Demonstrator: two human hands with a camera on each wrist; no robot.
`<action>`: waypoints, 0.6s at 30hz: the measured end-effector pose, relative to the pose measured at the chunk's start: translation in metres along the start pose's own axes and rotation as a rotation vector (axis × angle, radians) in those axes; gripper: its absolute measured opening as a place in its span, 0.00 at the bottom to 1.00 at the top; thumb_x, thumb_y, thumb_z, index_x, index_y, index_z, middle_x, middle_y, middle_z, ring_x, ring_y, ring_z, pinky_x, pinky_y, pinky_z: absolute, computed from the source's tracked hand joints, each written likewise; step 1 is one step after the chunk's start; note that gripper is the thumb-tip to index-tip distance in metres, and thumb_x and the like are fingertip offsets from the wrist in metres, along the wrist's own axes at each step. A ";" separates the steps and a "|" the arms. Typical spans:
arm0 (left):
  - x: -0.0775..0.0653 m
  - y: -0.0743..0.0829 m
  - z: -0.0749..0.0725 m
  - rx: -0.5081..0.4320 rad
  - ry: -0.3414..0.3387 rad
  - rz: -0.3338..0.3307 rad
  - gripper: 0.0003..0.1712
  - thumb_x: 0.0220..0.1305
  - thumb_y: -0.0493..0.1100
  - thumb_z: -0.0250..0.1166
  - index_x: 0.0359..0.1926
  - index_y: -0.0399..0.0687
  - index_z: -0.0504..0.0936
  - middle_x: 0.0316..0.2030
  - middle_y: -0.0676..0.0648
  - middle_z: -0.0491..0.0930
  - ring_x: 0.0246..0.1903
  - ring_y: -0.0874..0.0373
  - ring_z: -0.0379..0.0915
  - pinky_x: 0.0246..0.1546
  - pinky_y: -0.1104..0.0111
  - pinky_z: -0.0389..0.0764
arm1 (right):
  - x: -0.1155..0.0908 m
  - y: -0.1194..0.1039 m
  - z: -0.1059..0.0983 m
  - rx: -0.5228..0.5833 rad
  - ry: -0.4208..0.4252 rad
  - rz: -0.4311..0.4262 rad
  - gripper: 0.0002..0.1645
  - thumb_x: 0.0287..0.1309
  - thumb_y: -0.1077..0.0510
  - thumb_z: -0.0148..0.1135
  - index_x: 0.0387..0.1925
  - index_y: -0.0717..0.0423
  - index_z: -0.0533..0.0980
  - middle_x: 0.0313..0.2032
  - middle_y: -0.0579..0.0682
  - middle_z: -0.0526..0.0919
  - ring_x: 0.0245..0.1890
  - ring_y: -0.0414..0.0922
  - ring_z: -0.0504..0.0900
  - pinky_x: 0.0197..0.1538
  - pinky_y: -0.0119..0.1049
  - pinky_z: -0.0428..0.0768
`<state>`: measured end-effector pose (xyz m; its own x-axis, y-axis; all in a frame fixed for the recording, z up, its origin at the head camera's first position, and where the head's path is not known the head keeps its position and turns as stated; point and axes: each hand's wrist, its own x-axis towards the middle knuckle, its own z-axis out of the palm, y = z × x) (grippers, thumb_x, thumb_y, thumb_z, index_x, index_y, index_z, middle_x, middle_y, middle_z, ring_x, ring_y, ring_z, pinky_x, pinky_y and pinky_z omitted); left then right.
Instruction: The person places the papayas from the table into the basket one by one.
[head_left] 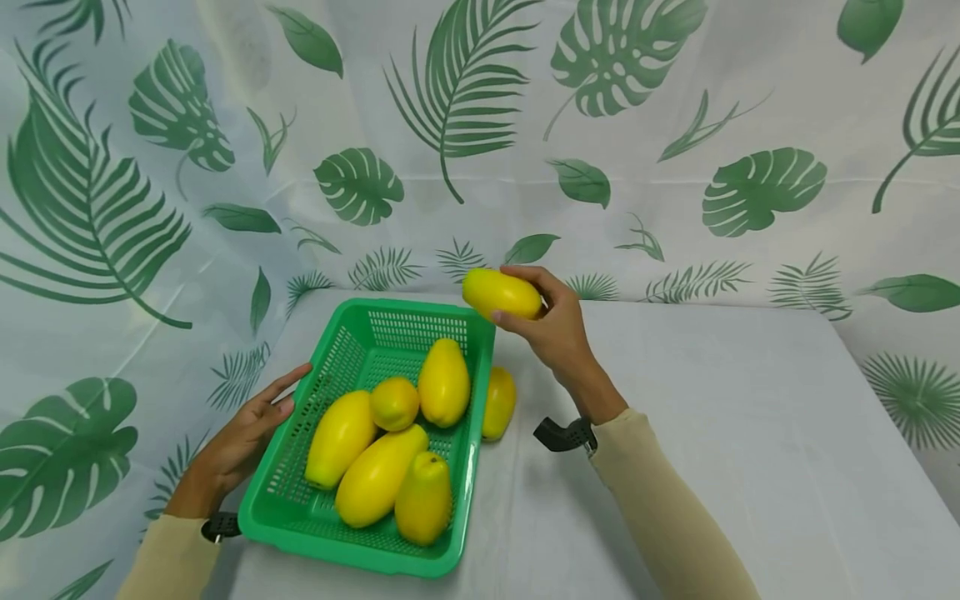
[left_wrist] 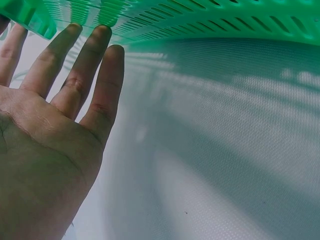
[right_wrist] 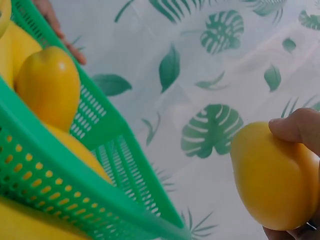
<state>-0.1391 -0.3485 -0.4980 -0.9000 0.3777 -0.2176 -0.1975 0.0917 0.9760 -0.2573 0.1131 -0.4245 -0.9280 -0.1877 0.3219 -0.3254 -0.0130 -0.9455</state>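
My right hand (head_left: 558, 325) holds a yellow papaya (head_left: 498, 293) above the far right corner of a green plastic basket (head_left: 472, 483). Its thumb and fingers wrap one end of the fruit, as the right wrist view also shows with the papaya (right_wrist: 272, 175). Several more papayas (head_left: 382, 475) lie in the basket. Outside it, a papaya (head_left: 498, 404) rests on the table against the right wall, partly hidden by the rim. My left hand (head_left: 251, 429) touches the basket's left side; in the left wrist view its fingers (left_wrist: 102, 85) extend straight towards the slotted wall.
A white cloth covers the table (head_left: 712, 433), which stretches to the right of the basket. Behind and to the left hangs a white curtain (head_left: 480, 217) printed with green leaves. Each wrist wears a black strap (head_left: 564, 435).
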 end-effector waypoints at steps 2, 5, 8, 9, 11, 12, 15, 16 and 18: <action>0.000 0.000 0.000 0.003 -0.002 -0.001 0.33 0.89 0.46 0.41 0.87 0.67 0.46 0.84 0.54 0.47 0.69 0.77 0.65 0.63 0.68 0.82 | 0.000 -0.004 0.003 0.007 -0.011 -0.008 0.35 0.60 0.64 0.76 0.68 0.50 0.78 0.67 0.50 0.78 0.60 0.50 0.79 0.64 0.34 0.83; 0.001 0.000 -0.001 0.010 0.010 -0.014 0.33 0.89 0.47 0.42 0.87 0.68 0.46 0.85 0.49 0.46 0.70 0.75 0.66 0.63 0.67 0.82 | 0.001 -0.008 0.006 0.009 -0.024 -0.014 0.35 0.60 0.64 0.76 0.69 0.50 0.78 0.67 0.50 0.78 0.60 0.50 0.79 0.64 0.35 0.83; 0.002 0.000 -0.002 0.037 0.029 -0.032 0.33 0.89 0.48 0.42 0.87 0.69 0.46 0.86 0.47 0.40 0.74 0.71 0.58 0.63 0.70 0.80 | 0.002 -0.011 0.008 0.008 -0.031 -0.015 0.35 0.60 0.64 0.76 0.68 0.49 0.78 0.67 0.50 0.78 0.59 0.50 0.79 0.64 0.36 0.83; 0.003 0.000 -0.002 0.039 0.033 -0.036 0.33 0.89 0.48 0.42 0.87 0.69 0.46 0.87 0.46 0.39 0.76 0.66 0.56 0.63 0.69 0.80 | 0.002 -0.012 0.009 0.008 -0.033 -0.015 0.35 0.60 0.64 0.76 0.68 0.49 0.78 0.66 0.50 0.78 0.59 0.50 0.79 0.64 0.36 0.83; 0.003 0.000 -0.001 0.049 0.042 -0.046 0.33 0.89 0.49 0.43 0.87 0.70 0.47 0.87 0.46 0.35 0.81 0.56 0.49 0.63 0.70 0.78 | 0.003 -0.012 0.011 0.011 -0.040 -0.014 0.35 0.60 0.64 0.76 0.68 0.50 0.78 0.66 0.50 0.79 0.59 0.50 0.79 0.64 0.36 0.83; 0.003 0.000 -0.001 0.058 0.045 -0.048 0.33 0.89 0.49 0.43 0.87 0.70 0.47 0.87 0.47 0.33 0.83 0.51 0.44 0.64 0.71 0.77 | 0.003 -0.013 0.012 0.015 -0.045 -0.012 0.35 0.60 0.64 0.76 0.68 0.50 0.78 0.66 0.50 0.79 0.59 0.50 0.79 0.64 0.36 0.83; 0.003 0.000 0.000 0.064 0.045 -0.040 0.33 0.89 0.48 0.43 0.87 0.69 0.47 0.87 0.45 0.31 0.84 0.35 0.34 0.66 0.66 0.76 | 0.004 -0.013 0.016 0.026 -0.058 -0.009 0.34 0.60 0.64 0.76 0.68 0.50 0.78 0.66 0.50 0.79 0.59 0.50 0.79 0.64 0.37 0.83; 0.002 0.001 0.000 0.068 0.045 -0.036 0.33 0.89 0.48 0.43 0.87 0.69 0.47 0.87 0.46 0.30 0.84 0.34 0.31 0.66 0.67 0.75 | 0.004 -0.013 0.017 0.030 -0.062 -0.009 0.34 0.60 0.64 0.76 0.68 0.50 0.78 0.66 0.50 0.79 0.59 0.50 0.79 0.64 0.37 0.83; 0.002 0.001 0.001 0.074 0.045 -0.027 0.33 0.89 0.48 0.42 0.87 0.68 0.47 0.87 0.46 0.29 0.85 0.36 0.33 0.69 0.61 0.73 | 0.004 -0.013 0.020 0.041 -0.072 -0.015 0.34 0.59 0.65 0.77 0.67 0.50 0.78 0.66 0.50 0.79 0.59 0.50 0.79 0.64 0.38 0.84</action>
<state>-0.1404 -0.3472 -0.4971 -0.9115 0.3328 -0.2419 -0.1945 0.1695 0.9662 -0.2534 0.0934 -0.4117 -0.9073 -0.2570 0.3327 -0.3296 -0.0564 -0.9424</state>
